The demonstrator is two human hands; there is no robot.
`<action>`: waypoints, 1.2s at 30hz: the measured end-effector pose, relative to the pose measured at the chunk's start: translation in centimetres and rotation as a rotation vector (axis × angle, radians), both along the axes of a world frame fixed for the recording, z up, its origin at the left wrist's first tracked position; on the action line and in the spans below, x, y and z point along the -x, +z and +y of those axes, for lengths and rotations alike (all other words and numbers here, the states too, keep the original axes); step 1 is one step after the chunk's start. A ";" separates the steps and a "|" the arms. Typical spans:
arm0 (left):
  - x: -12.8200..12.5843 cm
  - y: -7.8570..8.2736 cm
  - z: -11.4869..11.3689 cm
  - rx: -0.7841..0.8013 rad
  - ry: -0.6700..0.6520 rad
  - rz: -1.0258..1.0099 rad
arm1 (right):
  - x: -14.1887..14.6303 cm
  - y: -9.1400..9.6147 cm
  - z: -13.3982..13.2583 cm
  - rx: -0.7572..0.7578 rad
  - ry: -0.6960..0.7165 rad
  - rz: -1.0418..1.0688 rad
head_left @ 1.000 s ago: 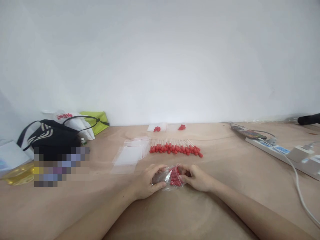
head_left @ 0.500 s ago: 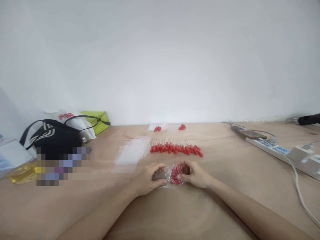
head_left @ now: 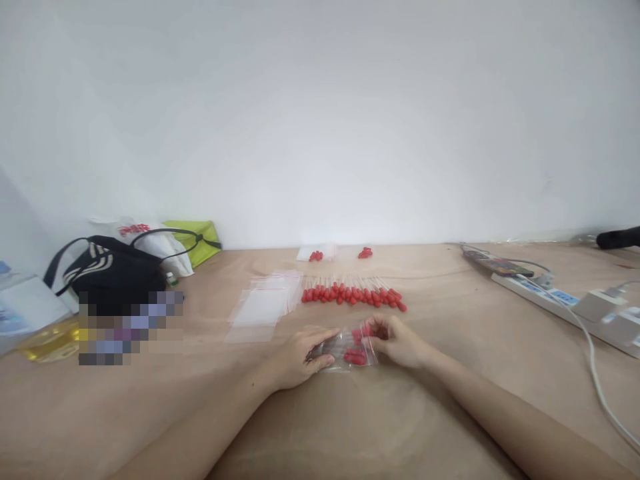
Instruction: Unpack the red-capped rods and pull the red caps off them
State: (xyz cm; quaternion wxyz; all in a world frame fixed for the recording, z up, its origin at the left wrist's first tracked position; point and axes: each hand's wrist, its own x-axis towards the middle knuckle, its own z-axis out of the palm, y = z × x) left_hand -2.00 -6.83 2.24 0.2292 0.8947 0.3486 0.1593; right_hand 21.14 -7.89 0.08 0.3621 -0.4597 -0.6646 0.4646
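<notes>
A clear zip-lock bag [head_left: 336,347] lies between my hands at the table's near middle, with several red-tipped sticks [head_left: 355,357] inside. My left hand [head_left: 306,357] grips the bag's left end between fingers and thumb. At the right end, my right hand [head_left: 397,341] pinches the bag near its red zip strip. Beyond the hands, a row of red-headed sticks [head_left: 350,293] lies with pale stems pointing to the wall. To their left is a spread stack of flat clear zip-lock bags [head_left: 265,303].
Two bags with red-tipped sticks, a left one [head_left: 316,255] and a right one [head_left: 365,253], lie by the wall. A black bag [head_left: 120,273], a green bag [head_left: 203,243] and a yellow-liquid bottle [head_left: 50,343] stand left. A power strip [head_left: 565,303] with a phone [head_left: 495,262] and cables lies right.
My right hand has shifted slightly right and up along the bag's edge, uncovering more of the red tips. My left hand stays on the bag's left end.
</notes>
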 end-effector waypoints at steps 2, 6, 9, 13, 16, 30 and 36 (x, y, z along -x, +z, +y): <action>0.0 0.0 0.0 -0.008 0.005 0.012 | -0.7 0.4 -0.1 0.077 -0.011 0.094; 0.0 -0.2 0.1 -0.013 -0.014 0.009 | -1.5 1.0 -0.4 0.219 -0.002 0.259; 0.0 -0.2 0.2 -0.018 -0.021 -0.001 | -1.1 0.9 -0.6 0.261 -0.005 0.296; 0.0 0.1 0.1 -0.006 -0.016 0.020 | -2.0 1.1 -0.1 0.257 -0.027 0.298; 0.2 0.3 0.1 0.009 -0.011 0.061 | -5.5 1.7 0.8 0.228 -0.082 0.299; 0.9 0.7 0.2 0.035 -0.034 0.187 | -10.4 0.3 4.3 -0.254 -0.703 0.409; 1.0 0.5 0.4 0.043 -0.028 0.163 | -10.8 -0.4 4.5 -0.311 -0.776 0.411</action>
